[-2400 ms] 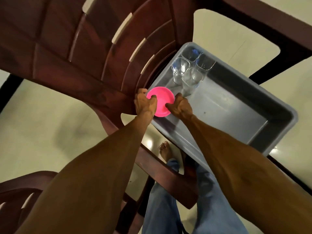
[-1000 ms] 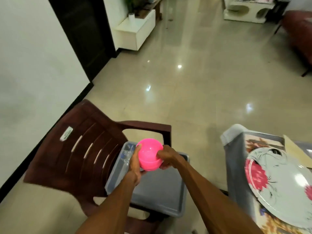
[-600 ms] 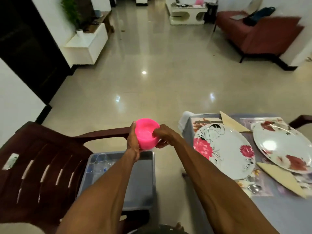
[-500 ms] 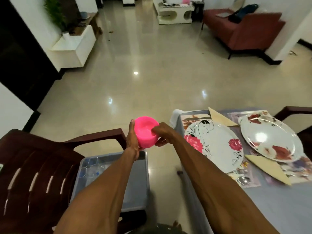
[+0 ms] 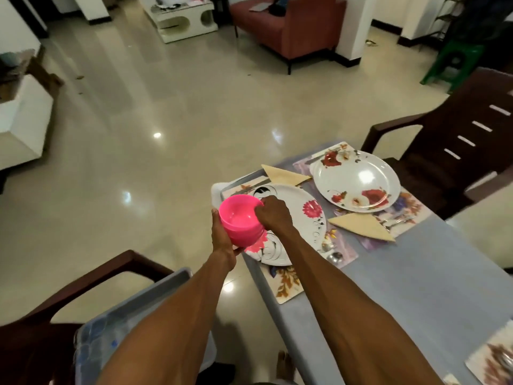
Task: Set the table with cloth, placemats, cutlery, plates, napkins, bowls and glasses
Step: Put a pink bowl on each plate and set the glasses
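I hold a stack of pink bowls (image 5: 240,219) in the air over the near-left corner of the table. My left hand (image 5: 222,240) cups the stack's left side and bottom. My right hand (image 5: 273,215) grips its right rim. Beneath the stack lies a white plate with pink flowers (image 5: 301,226) on a floral placemat (image 5: 286,284). A second flowered plate (image 5: 355,180) lies farther right on its own placemat. Two folded beige napkins (image 5: 361,226) (image 5: 283,173) lie beside the plates. Spoons (image 5: 331,251) rest right of the near plate. A blue-grey cloth (image 5: 416,287) covers the table.
A grey tub (image 5: 116,326) with glasses sits on a dark brown chair (image 5: 83,279) at lower left. Another brown chair (image 5: 455,145) stands at the table's far right. A third placemat (image 5: 494,354) shows at the bottom right corner. A sofa and a green stool stand far back.
Both hands lifted the pink bowls out of the grey tub on the chair and carried them right, to above the near plate on the table.
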